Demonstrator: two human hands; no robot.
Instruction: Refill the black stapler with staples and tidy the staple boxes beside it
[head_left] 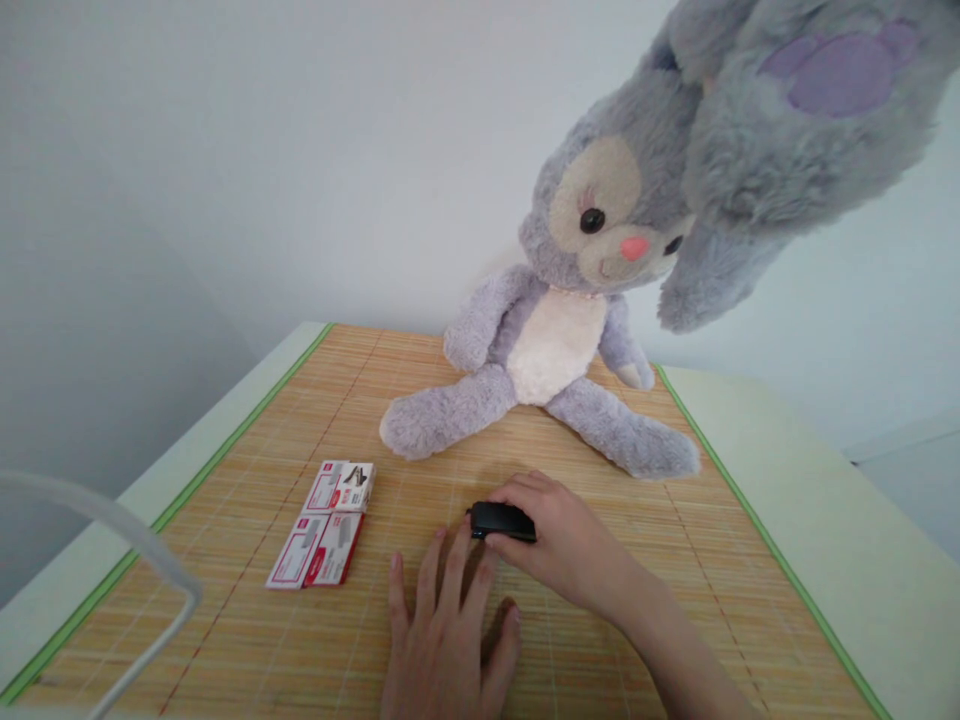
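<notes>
On the bamboo mat (247, 640), toward its left side, two small red-and-white boxes (324, 537) lie flat, one just behind the other, touching or nearly so; both look shut and neither hand is on them. Just right of them, the left hand (442, 640) rests palm down on the mat with its fingers spread wide, holding nothing, its fingertips close to a small black stapler-like object (501, 520). That black object sits near the middle of the mat, and the right hand (562, 545) curls over it from the right, fingers closed around its far end, so it is gripped but not lifted clear of the mat as far as I can tell. Behind, a grey plush rabbit (559, 345) sits upright against the wall, legs splayed forward. I judge the work to be at an early stage: the black object is in hand, the boxes unopened.
</notes>
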